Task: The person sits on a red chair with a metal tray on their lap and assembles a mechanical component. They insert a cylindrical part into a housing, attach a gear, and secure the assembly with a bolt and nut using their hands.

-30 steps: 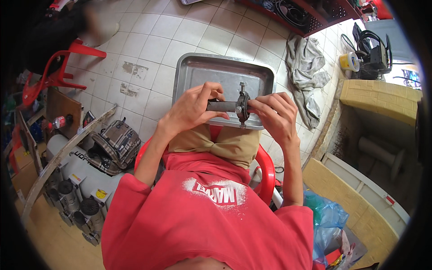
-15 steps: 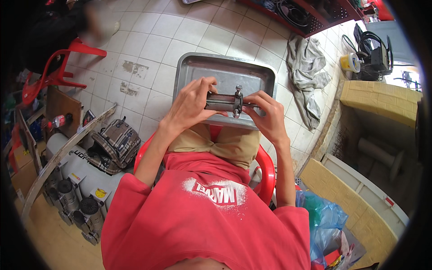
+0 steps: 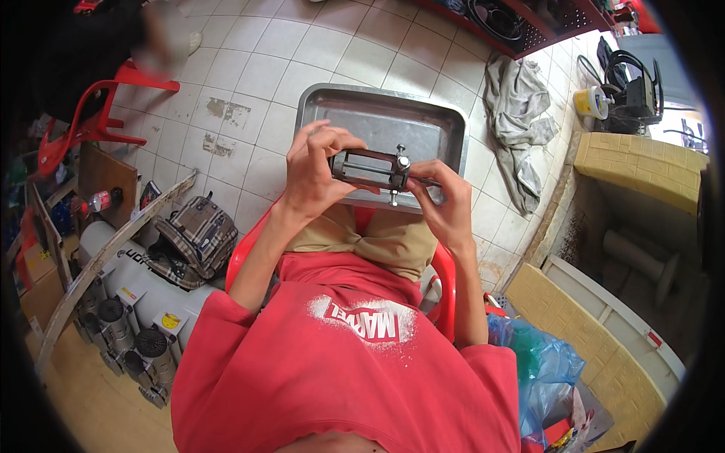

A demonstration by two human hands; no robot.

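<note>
L hand (image 3: 321, 157): grip curved in a wide C, thumb below, fingers above, w/ the L end of a slotted metal frame (image 3: 374, 169) held between them. R hand (image 3: 447, 200): grip narrow, thumb & forefinger pinched on the R end, just beside the collar (image 3: 400, 177); exact contact hidden by the fingertips. Frame's held roughly level, crosswise, above the near part of a metal tray (image 3: 393, 92).

Frame: dark, hard, approx. rectangular, long windows in its side, a straight bar running lengthwise thru them. Collar wraps the R end; shiny bolt (image 3: 401, 149) sticks up past the upper edge, another bolt end (image 3: 393, 198) pokes out below, plus a rounded bright head (image 3: 404, 161) facing the cam.

Tray: dull grey, rect. w/ rounded corners, raised rim, smooth inside. Far rim's well apart from both hands; near rim runs by the tan trousers (image 3: 396, 245). Can't tell what it rests on.

Room: tray's hollow lies beyond the fingers; glossy tile floor (image 3: 264, 83) shows L of the tray & btwn its R rim and a crumpled grey rag (image 3: 521, 128). Red plastic chair (image 3: 445, 291) edges flank the lap, near the forearms.
</note>
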